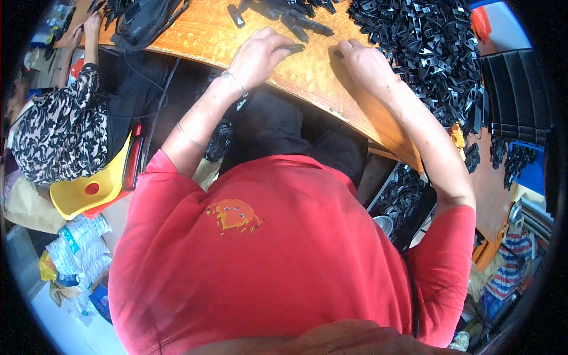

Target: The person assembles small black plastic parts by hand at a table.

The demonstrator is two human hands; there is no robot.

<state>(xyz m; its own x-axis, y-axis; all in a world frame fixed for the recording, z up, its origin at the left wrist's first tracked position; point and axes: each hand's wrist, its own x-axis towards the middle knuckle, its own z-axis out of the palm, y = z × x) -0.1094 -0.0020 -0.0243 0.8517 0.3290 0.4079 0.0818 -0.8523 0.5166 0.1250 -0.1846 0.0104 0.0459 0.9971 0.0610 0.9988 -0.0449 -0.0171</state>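
My left hand [255, 59] is over the wooden table [204, 35] near its front edge. Thumb and fingers pinch a small black plastic piece [294, 48], which sticks out to the right. Across from it, my right hand [368, 66] has its fingers curled together above the tabletop. Something dark shows at those fingertips, too small to make out. Beyond both hands lie loose black plastic parts [313, 27]. A large heap of small black plastic clips or similar parts [423, 50] covers the table's right side, close to my right hand and forearm.
At the left a person in a patterned top [59, 127] works with hands at the table, beside a yellow chair [94, 188]. A black mesh bag [142, 23] lies at the far left. Right of the heap stands a black ribbed crate [516, 94]. More black parts [402, 192] are below the table.
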